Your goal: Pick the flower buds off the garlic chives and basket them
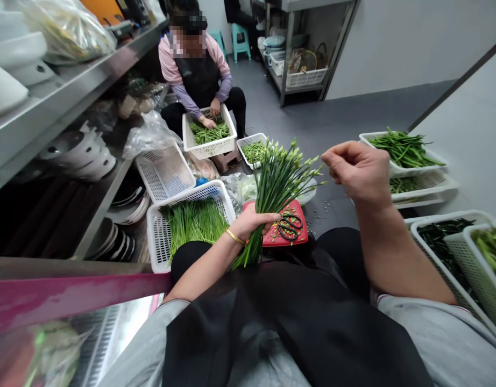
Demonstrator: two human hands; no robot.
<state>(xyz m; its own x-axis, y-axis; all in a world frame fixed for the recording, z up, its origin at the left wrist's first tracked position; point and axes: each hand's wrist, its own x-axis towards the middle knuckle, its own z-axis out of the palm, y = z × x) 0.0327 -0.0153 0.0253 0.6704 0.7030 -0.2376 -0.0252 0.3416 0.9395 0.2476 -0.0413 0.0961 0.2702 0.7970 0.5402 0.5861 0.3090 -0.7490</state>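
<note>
A thick bundle of green flower-bud stems (268,188) stands slanted in my left hand (254,223), whose fingers wrap round its lower part. My right hand (359,169) is raised to the right of the buds, its thumb and fingertips pinched together; anything between them is too small to make out. Behind the bundle, black-handled scissors (289,227) lie on a red stool top (298,212) strewn with small green buds. Left of my left hand, a white basket (153,236) holds more long green stems (195,223).
Ahead, a person (199,70) works in a white basket of green pods (210,150). An unfilled white basket (165,169) lies on the left beside a metal shelf (90,70). Baskets of vegetables (405,148) stand on the right. Loose bits lie on the floor (332,209).
</note>
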